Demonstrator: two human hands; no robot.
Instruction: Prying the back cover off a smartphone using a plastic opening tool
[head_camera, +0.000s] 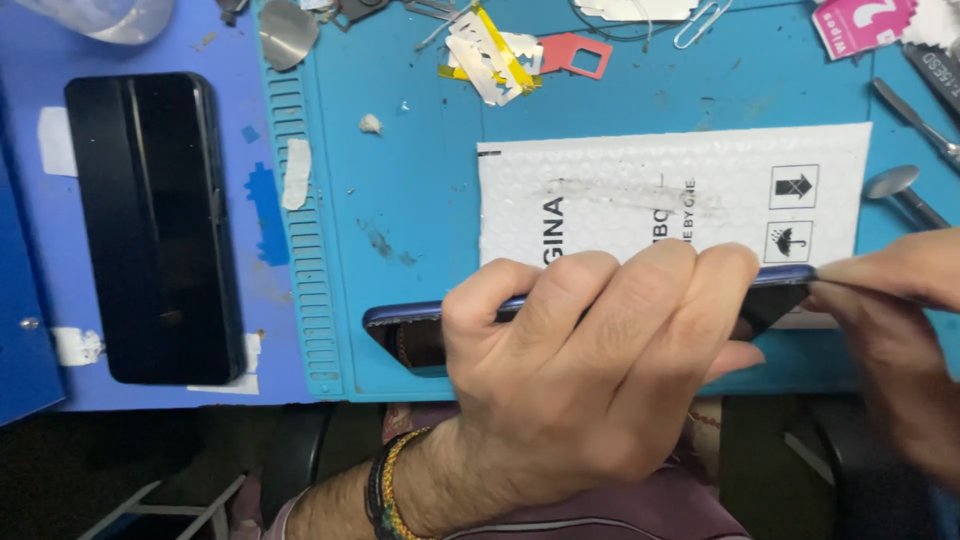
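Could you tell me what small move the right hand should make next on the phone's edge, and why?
Probably slide the right hand a little further along the seam. Its fingertips press at the corner of the blue phone, which the left hand grips on edge above the blue mat; no gap shows along the edge yet.

A white padded envelope (690, 200) lies mid-counter on the teal mat. A black phone screen (155, 225) rests near the left edge. A pink label (860, 22) sits at the far right corner.
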